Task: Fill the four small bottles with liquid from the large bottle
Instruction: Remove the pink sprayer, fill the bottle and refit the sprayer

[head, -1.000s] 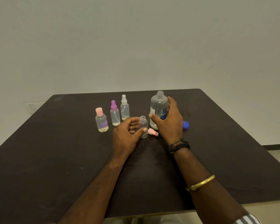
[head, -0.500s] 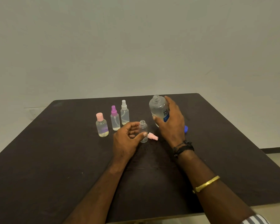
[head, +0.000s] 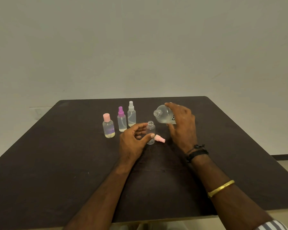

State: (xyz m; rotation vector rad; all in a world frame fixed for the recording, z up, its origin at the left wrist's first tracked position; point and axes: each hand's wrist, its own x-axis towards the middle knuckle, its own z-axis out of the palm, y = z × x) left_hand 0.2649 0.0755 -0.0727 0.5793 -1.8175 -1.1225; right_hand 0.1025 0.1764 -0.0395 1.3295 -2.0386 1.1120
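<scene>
Nearest me, my two forearms reach in over the near edge of the dark surface (head: 56, 180), which is bare on this side. Toward the middle, my left hand (head: 131, 143) curls around the open small bottle (head: 151, 132), thumb on its front and fingers (head: 140, 127) behind it, steadying it upright. It looks empty, and its neck has no cap. Its pink cap (head: 160, 139) lies on its side just beside it, to the right, on the surface.

A little further out, my right hand (head: 181, 125) holds the large bottle (head: 164, 114) off the surface, fingers wrapped over its body. It is tilted well over, with its open mouth pointing left and sitting above and just right of the small bottle's neck. I see no liquid leaving it yet; clear liquid pools along its lower side.

To the left, running back toward the far edge, stand the three other small bottles, all capped: the pink-capped bottle (head: 108, 126), then the purple spray bottle (head: 121, 120), then the white spray bottle (head: 131, 114). Each holds some liquid at the bottom, though none looks full.

As I judge it, three are dealt with and this fourth is the last, with pouring and capping still to do.
</scene>
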